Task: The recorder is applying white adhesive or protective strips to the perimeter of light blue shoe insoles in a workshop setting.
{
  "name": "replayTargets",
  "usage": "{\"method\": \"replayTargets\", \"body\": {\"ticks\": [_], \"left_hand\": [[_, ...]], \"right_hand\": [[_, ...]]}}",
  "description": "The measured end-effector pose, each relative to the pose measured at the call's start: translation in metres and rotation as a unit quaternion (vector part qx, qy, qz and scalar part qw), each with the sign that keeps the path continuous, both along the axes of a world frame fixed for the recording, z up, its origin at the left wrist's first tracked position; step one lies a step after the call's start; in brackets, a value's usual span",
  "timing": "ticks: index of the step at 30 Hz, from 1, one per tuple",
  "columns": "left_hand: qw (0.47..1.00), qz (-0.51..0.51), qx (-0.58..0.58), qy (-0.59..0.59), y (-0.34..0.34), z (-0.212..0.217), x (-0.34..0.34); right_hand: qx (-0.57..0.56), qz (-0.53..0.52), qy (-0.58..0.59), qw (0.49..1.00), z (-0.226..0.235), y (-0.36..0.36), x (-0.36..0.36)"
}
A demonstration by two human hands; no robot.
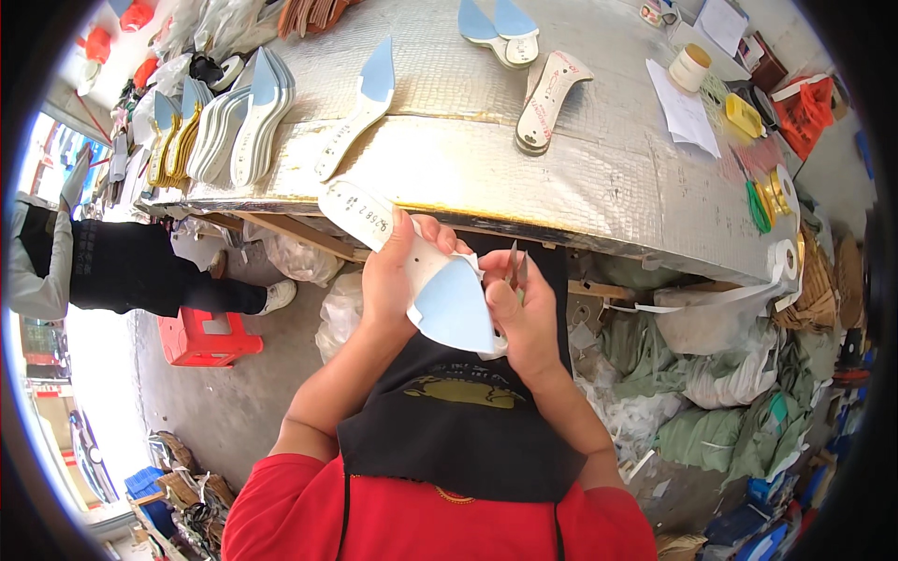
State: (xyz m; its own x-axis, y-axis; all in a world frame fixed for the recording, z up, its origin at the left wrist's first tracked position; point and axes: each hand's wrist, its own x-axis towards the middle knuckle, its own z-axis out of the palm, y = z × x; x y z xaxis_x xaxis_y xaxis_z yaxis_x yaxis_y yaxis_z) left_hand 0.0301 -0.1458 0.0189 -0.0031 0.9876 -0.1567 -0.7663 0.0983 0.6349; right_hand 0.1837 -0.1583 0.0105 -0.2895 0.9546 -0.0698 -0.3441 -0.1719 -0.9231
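Note:
My left hand (391,276) is closed around the middle of a white shoe insole board (354,208) with a light-blue pointed toe piece. Its white heel end tilts up toward the bench, and the blue toe points down at my apron. In my right hand (526,327) is a pair of small snips (516,266), the two pointed metal blades sticking up apart from between the fingers. The right fingertips are close beside the board's edge; whether they also pinch it I cannot tell. Something whitish under the right hand is partly hidden.
The foil-covered bench (449,159) carries a single insole board (360,117), stacked boards (262,122), patterned boards (552,103), a jar (689,67) and papers (681,112). Tape rolls (784,192) stand at right. Another person (131,262) and a red stool (208,335) are at left.

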Motion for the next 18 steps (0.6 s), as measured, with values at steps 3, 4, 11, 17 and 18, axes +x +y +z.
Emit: {"method": "replayTargets", "body": {"ticks": [3, 4, 11, 17, 18], "left_hand": [[0.996, 0.005, 0.025, 0.090, -0.005, 0.008, 0.002], [0.994, -0.001, 0.032, 0.108, -0.007, 0.010, 0.001], [0.997, -0.034, -0.054, -0.041, -0.005, 0.005, -0.004], [0.996, -0.012, -0.035, -0.078, -0.002, 0.000, -0.008], [0.995, -0.011, -0.040, -0.088, -0.003, 0.000, -0.009]], "right_hand": [[-0.024, 0.021, -0.069, 0.997, 0.004, 0.013, 0.008], [-0.029, 0.049, -0.101, 0.993, 0.005, 0.016, 0.010], [-0.042, 0.028, 0.044, 0.998, -0.002, 0.017, -0.003], [-0.038, 0.056, 0.117, 0.991, -0.014, 0.010, 0.000], [-0.033, 0.066, 0.122, 0.990, -0.015, 0.007, 0.000]]}}
